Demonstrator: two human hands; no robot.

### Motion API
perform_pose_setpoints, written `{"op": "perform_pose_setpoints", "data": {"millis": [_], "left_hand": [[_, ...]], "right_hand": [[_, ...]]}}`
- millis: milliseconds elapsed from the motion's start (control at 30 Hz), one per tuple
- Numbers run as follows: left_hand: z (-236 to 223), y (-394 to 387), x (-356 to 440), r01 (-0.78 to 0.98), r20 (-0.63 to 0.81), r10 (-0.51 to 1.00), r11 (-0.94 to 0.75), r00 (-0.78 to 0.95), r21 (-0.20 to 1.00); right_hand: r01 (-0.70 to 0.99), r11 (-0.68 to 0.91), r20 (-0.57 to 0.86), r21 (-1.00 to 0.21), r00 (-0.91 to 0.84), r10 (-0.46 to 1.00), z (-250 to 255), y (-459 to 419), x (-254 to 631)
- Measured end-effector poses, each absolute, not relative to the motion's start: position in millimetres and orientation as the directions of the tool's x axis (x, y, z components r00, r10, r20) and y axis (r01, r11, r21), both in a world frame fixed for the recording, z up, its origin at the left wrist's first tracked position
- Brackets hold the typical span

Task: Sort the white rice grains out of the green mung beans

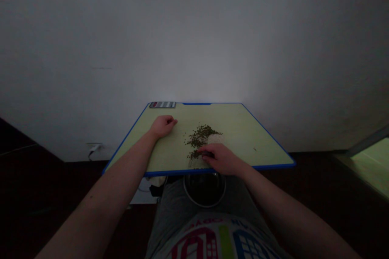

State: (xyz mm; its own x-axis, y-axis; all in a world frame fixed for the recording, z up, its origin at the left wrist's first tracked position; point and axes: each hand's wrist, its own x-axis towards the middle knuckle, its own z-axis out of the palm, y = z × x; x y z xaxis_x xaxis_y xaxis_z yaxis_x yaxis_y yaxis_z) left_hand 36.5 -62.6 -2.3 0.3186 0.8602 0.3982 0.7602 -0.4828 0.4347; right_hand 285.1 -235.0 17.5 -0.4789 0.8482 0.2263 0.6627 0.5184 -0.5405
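Right hand's grip [223,158]: bent over the table [255,133], thumb and forefinger close together; whether they pinch anything cannot be told. Just beyond the grip and to its left, the dark grains [201,134] form a loose scatter, small, greenish brown, thinning at the margin to single specks. Directly beyond the grip, the pale grains [215,138] make a compact whitish patch adjoining the dark. Farther left, the left hand [163,126] is curled into a loose fist. Below the grip, past the table edge: a round bowl [205,205].
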Motion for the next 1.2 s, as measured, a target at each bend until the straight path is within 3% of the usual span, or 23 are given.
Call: {"op": "perform_pose_setpoints", "data": {"millis": [500, 933, 1200], "left_hand": [[-3.1, -62.1, 35.5, 0.759, 0.397, 0.857, -0.49, 0.329, 0.428], [-3.6, -61.4, 35.6, 0.764, 0.4, 0.856, -0.488, 0.326, 0.422], [-2.9, -61.8, 35.5, 0.759, 0.399, 0.858, -0.487, 0.324, 0.431]], "right_hand": [[0.644, 0.426, 0.157, -0.635, -0.432, 0.888, 14.9, -236.0, 292.6], [0.55, 0.465, 0.349, -0.694, -0.307, 0.885, 33.3, -233.0, 284.6], [0.673, 0.456, 0.335, -0.582, -0.313, 0.889, 14.8, -246.9, 301.0]]}}
